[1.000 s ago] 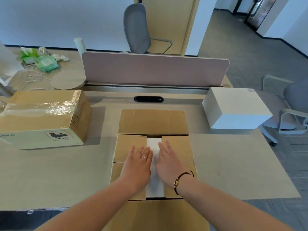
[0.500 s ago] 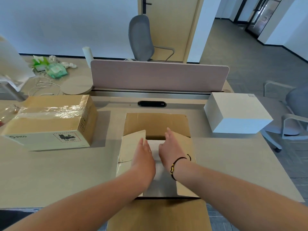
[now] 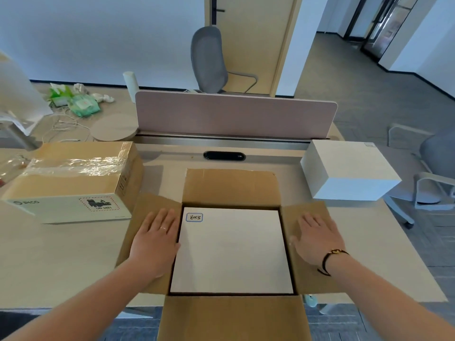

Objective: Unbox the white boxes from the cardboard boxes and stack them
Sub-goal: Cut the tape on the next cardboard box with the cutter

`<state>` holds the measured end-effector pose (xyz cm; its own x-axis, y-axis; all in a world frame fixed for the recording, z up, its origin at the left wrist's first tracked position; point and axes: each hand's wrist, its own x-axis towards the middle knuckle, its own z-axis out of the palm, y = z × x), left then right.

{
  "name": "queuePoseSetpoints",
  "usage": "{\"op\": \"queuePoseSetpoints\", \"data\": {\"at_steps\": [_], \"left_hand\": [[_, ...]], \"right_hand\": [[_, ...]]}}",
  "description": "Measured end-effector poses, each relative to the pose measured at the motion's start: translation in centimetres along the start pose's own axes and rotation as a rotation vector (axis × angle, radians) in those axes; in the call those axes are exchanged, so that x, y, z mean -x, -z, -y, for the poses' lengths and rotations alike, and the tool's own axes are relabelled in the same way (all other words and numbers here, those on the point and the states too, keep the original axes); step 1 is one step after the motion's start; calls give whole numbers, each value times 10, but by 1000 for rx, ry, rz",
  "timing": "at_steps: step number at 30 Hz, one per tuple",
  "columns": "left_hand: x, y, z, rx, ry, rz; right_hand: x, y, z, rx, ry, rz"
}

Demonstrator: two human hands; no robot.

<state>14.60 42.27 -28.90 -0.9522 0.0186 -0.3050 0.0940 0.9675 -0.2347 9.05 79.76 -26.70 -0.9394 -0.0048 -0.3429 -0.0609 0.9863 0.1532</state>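
An open cardboard box [image 3: 231, 187] sits in front of me on the desk with all flaps spread outward. Inside it lies a white box [image 3: 232, 252] with a small handwritten label at its top left corner. My left hand [image 3: 156, 238] presses flat on the left flap, fingers straight. My right hand [image 3: 316, 238] presses flat on the right flap in the same way. A second white box [image 3: 347, 172] stands on the desk at the right. A taped, closed cardboard box [image 3: 73, 179] rests at the left.
A pink divider panel [image 3: 236, 116] runs along the desk's back edge, with a black oblong device [image 3: 224, 155] just before it. Grey chairs stand behind [image 3: 209, 60] and at the right [image 3: 435, 166]. Green packets and cables [image 3: 73, 102] lie at the far left.
Both hands have moved apart from the middle of the box, pushing the two side flaps outward and down. The white box inside is now fully uncovered.
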Motion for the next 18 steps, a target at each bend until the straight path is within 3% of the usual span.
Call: {"op": "queuePoseSetpoints", "data": {"at_steps": [9,18], "left_hand": [[-2,-61,-16,955,189,-120],[-2,-62,-17,1240,202,1]], "right_hand": [[11,-71,30,-1049,-171,88],[12,-75,38,-1218,-222,111]]}}
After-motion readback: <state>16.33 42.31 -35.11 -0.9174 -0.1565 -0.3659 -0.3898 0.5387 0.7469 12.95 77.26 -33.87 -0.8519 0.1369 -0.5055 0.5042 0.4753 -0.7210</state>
